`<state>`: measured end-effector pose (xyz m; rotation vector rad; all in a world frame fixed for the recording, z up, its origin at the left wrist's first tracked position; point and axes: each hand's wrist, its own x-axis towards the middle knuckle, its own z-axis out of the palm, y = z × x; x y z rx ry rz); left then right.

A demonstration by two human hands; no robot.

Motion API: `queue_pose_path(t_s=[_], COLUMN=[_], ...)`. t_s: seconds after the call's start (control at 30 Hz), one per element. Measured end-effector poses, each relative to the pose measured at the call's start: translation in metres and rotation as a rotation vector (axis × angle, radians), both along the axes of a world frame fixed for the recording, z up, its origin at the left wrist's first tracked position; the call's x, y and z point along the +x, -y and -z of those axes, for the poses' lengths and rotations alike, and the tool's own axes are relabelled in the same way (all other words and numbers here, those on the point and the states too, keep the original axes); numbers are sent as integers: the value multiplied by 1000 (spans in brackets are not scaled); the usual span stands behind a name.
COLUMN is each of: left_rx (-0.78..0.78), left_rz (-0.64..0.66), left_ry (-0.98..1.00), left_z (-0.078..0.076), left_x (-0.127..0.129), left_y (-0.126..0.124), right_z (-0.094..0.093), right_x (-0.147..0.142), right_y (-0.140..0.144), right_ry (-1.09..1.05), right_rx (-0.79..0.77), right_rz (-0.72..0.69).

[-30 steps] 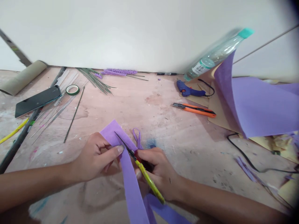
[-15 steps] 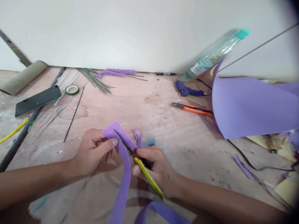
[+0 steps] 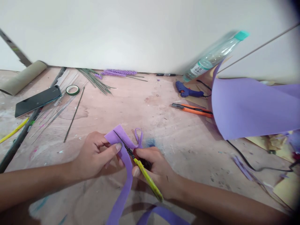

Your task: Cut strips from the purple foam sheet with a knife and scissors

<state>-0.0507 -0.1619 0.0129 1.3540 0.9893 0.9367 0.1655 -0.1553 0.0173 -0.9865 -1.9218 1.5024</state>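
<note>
A long purple strip (image 3: 125, 187), seemingly felt or foam sheet, is pinched between the thumb and fingers of my left hand (image 3: 96, 154). Its end stands out beyond the thumb, and the lower part hangs toward me and curves off at the bottom edge. My right hand (image 3: 157, 168) grips scissors (image 3: 147, 179) with yellow-covered handles. Their dark blades lie across the strip near my left thumb. A narrow cut ribbon of the purple material (image 3: 138, 137) curls in a loop just beyond my right fingers. The far handle is partly hidden by my hand.
To the right are an orange utility knife (image 3: 193, 110), a blue glue gun (image 3: 188, 90), a leaning plastic bottle (image 3: 203, 67) and a curved purple sheet (image 3: 255, 107). At left lie a phone (image 3: 37, 100), green tape (image 3: 72, 90), wires (image 3: 74, 115) and a cardboard tube (image 3: 23, 78). Purple flower stems (image 3: 117, 72) rest by the wall.
My left hand and the strip's end have shifted slightly right and toward me. The scissors stay across the strip, with their blades in nearly the same place.
</note>
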Motion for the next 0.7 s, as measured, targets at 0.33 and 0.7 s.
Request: queue_pose_path(t_s=[0.33, 0.7], left_rx=[-32, -79], left_rz=[40, -60], left_ry=[64, 172], left_z=[-1, 1], left_x=[-1, 1], left_y=[2, 0], right_z=[-3, -2], right_x=[2, 1], right_y=[0, 0], right_ry=[3, -25], right_rx=[-24, 8], right_rz=[-22, 5])
